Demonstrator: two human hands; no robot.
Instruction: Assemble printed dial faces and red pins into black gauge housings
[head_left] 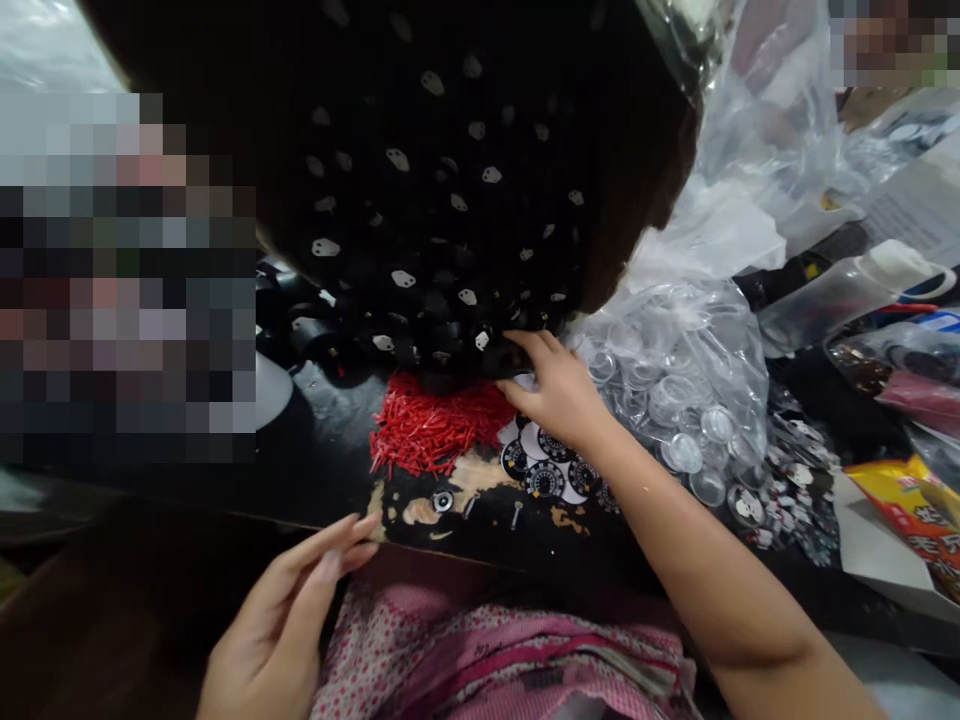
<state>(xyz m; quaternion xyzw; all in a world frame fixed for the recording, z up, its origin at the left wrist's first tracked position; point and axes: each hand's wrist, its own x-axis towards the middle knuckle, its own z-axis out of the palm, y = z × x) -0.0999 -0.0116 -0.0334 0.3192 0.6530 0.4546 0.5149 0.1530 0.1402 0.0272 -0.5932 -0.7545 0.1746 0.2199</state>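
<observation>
My right hand (559, 392) reaches forward to the foot of a large heap of black plastic parts (442, 190). Its fingers curl into the heap and pinch at a black part there; what they grip is hidden. My left hand (292, 610) lies near the table's front edge (315, 520), fingers stretched out and together, holding nothing. A pile of small red pins (435, 425) lies between the hands. Round printed dial faces (544, 465) lie under my right wrist. A small round metal piece (442, 500) sits on the worn black table.
A clear bag of round transparent covers (675, 370) stands right of my right hand. Beyond it lie more plastic bags, a plastic bottle (855, 290) and a yellow packet (911, 510). Small black-and-white parts (787, 495) are scattered at the right. A pink patterned garment (510, 650) covers my lap.
</observation>
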